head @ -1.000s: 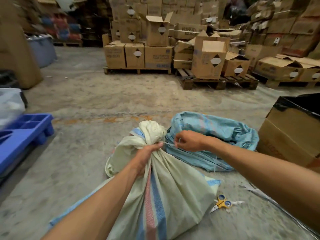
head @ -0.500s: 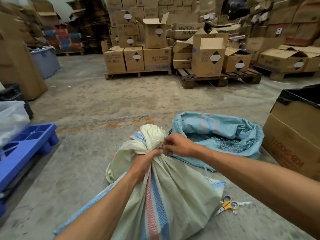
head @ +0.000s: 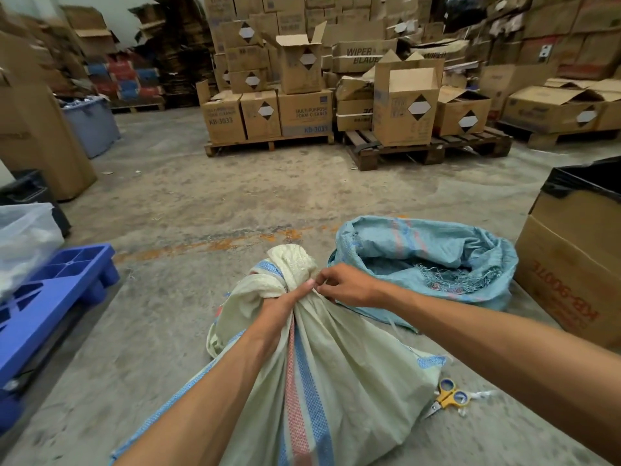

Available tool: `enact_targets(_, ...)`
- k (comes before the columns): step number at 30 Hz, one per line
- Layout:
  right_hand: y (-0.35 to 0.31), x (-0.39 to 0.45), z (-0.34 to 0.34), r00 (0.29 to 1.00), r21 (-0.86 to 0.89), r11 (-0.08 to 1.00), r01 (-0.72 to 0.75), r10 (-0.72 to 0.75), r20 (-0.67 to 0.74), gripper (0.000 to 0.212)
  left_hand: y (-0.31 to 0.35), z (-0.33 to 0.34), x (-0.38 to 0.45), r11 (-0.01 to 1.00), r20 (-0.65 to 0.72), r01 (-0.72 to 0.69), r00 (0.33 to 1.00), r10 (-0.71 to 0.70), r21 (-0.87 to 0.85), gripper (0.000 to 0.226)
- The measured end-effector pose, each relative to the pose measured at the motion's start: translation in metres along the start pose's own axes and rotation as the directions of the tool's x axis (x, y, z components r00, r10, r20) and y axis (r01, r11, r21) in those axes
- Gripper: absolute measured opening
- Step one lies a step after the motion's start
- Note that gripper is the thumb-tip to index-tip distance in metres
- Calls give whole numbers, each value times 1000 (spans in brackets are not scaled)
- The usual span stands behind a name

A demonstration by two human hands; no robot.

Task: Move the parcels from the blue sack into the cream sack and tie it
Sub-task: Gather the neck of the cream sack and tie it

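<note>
Concrete floor [head: 201, 203] — cardboard boxes [head: 302, 112] stacked on wooden pallets [head: 426, 149], blue plastic pallet [head: 50, 297] left.

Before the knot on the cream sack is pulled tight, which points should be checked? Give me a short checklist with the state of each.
1. Neck of the cream sack gathered into one bunch: ok; the left hand grips it.
2. Right hand at the neck, fingertips pinching there: ok.
3. Tie string wound round the neck: cannot tell; no string shows clearly.
4. Blue sack emptied of parcels: cannot tell; it lies collapsed and open, with only loose threads showing inside.
5. Scissors at hand for trimming: ok; they lie on the floor beside the cream sack.
</note>
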State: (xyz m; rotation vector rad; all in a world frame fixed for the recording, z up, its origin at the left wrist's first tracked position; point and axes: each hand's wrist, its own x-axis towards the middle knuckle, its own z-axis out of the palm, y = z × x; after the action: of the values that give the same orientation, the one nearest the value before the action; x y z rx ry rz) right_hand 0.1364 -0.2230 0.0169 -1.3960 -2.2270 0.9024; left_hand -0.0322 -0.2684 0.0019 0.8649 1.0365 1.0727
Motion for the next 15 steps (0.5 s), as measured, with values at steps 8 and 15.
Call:
enact_targets(8, -4, -17, 1, 991, -22, 1000, 5, -2, 134, 23, -5, -13, 52, 934, -282, 297, 930, -235, 199, 129)
enact_targets(15, -4, -9, 27, 993, -307, 950, -63, 28, -118, 39, 0, -9, 54, 939, -248, 320, 927, -282, 127, 82)
